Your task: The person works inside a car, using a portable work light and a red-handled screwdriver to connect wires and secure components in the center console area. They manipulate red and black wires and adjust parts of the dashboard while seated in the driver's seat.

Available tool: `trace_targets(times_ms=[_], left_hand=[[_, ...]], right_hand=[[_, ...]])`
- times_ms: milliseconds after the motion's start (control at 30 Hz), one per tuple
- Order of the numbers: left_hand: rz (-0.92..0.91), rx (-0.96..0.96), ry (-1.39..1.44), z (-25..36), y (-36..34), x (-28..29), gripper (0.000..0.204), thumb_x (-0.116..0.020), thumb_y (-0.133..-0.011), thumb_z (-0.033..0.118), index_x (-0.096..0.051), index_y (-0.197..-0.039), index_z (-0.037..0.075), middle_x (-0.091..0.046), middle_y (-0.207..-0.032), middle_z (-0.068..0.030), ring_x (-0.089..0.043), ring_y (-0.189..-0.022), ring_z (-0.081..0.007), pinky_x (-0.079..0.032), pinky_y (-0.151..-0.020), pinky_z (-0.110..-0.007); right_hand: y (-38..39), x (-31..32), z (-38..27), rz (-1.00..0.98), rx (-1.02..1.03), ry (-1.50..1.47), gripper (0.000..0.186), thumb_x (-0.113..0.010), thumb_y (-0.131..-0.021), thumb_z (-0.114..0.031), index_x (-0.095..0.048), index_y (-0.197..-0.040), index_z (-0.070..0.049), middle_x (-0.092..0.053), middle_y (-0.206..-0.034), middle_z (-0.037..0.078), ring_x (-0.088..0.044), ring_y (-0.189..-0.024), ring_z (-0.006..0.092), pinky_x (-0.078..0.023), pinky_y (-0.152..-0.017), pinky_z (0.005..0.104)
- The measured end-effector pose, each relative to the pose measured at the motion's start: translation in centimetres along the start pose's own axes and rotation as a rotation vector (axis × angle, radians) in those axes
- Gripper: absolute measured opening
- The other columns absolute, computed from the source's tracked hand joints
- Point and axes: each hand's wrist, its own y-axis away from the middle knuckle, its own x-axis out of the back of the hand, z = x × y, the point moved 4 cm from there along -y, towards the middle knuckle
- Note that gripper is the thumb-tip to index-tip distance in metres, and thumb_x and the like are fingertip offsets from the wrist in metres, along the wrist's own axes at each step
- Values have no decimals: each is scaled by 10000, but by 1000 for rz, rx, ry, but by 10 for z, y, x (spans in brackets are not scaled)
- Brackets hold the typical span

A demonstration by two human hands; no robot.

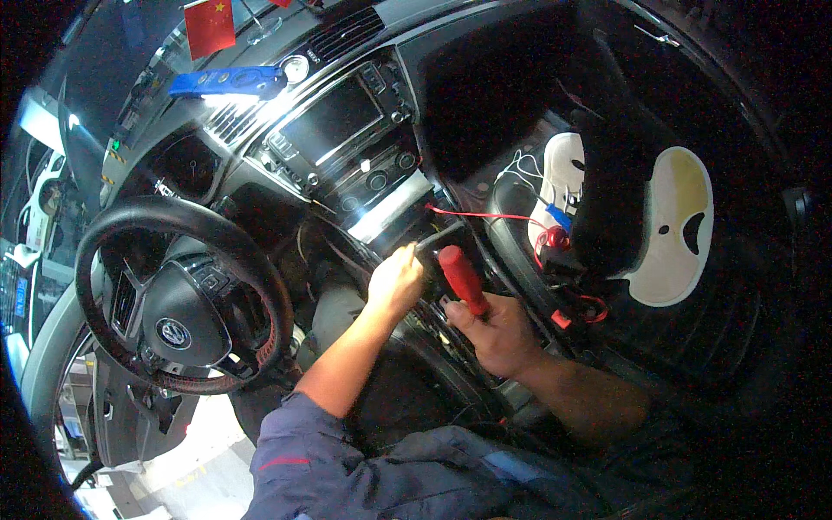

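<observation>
My right hand [503, 338] is wrapped around a screwdriver with a red handle [462, 279]. The handle points up and away from me, and I cannot make out its shaft. Just left of it, my left hand [397, 284] has its fingers closed at the end of a narrow grey trim strip [444, 236] on the centre console. Below the dashboard controls, a dark console opening [403, 227] lies under bright light, partly hidden by my left hand.
The steering wheel [178, 295] stands to the left, the dashboard screen [347, 117] ahead. A blue lit work lamp [230, 82] rests on the dashboard. On the right, a passenger seat with white patches [676, 234] holds a red cable [485, 213], white wire and a blue connector [560, 217].
</observation>
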Motion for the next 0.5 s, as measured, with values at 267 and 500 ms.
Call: trace_targets(times_ms=[267, 500], left_hand=[[138, 510, -97, -86, -8, 28, 748, -892, -726, 319, -553, -1337, 53, -576, -1253, -181, -596, -1164, -374, -493, -1011, -457], [215, 471, -44, -97, -2, 17, 328, -832, -737, 144, -673, -1015, 76, -597, -1150, -143, -622, -1096, -340, -552, -858, -450]], right_hand=[[0, 4, 2, -22, -49, 19, 346, -663, -1006, -348, -665, -842, -43, -600, -688, 17, -550, -690, 106, -462, -642, 340], [-19, 4, -2, 65, 73, -128, 287, -639, -1034, -338, -647, -1102, -60, -584, -804, -27, -537, -697, 94, -454, -633, 323]])
